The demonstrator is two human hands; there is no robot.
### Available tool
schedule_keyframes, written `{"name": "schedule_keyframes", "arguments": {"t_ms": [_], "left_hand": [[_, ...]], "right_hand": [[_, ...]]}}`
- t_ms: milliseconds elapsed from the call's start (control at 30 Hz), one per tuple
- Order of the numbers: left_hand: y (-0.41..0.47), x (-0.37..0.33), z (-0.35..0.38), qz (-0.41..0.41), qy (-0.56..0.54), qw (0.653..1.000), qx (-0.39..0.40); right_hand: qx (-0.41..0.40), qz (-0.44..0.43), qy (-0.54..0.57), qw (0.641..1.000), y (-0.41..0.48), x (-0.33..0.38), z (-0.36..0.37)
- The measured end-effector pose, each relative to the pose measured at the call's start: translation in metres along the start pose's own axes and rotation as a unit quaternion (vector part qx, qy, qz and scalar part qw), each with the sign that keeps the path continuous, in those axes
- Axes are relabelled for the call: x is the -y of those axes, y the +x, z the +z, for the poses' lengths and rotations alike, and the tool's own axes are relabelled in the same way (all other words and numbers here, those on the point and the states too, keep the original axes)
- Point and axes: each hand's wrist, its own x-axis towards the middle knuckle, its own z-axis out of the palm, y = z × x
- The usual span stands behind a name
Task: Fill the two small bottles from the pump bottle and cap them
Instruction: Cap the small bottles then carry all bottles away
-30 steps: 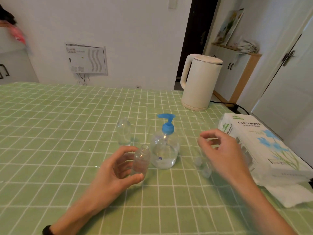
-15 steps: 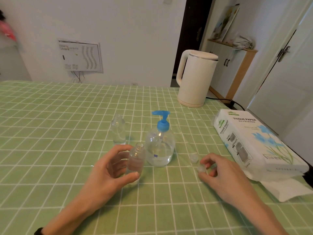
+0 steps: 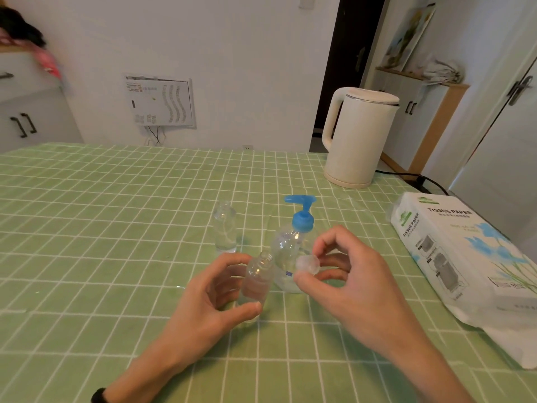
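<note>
My left hand (image 3: 215,298) grips a small clear bottle (image 3: 257,279), upright and slightly tilted, with its neck uncapped. My right hand (image 3: 348,274) pinches a small clear cap (image 3: 308,264) between thumb and forefinger, just right of that bottle's neck and apart from it. Behind both stands the clear pump bottle (image 3: 292,242) with a blue pump head, holding some clear liquid. A second small clear bottle (image 3: 225,228) stands uncapped on the green checked tablecloth (image 3: 101,242), to the left of the pump bottle.
A cream electric kettle (image 3: 359,138) stands at the back right, its cord running off the table. A white pack of tissue paper (image 3: 459,254) lies along the right edge, with loose tissue under it.
My right hand picked the cap up from the cloth at the right and brought it left and up beside the held bottle's neck. My left hand kept its hold on the bottle.
</note>
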Motion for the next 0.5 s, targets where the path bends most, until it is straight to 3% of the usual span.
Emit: {"name": "schedule_keyframes", "arguments": {"t_ms": [200, 500], "left_hand": [[-0.001, 0.0, 0.0, 0.003, 0.0, 1.0, -0.006], [-0.003, 0.002, 0.0, 0.034, 0.022, 0.999, 0.003]], "right_hand": [[-0.002, -0.007, 0.089, 0.996, -0.001, -0.005, 0.014], [-0.004, -0.001, 0.108, 0.994, -0.01, -0.017, 0.014]]}}
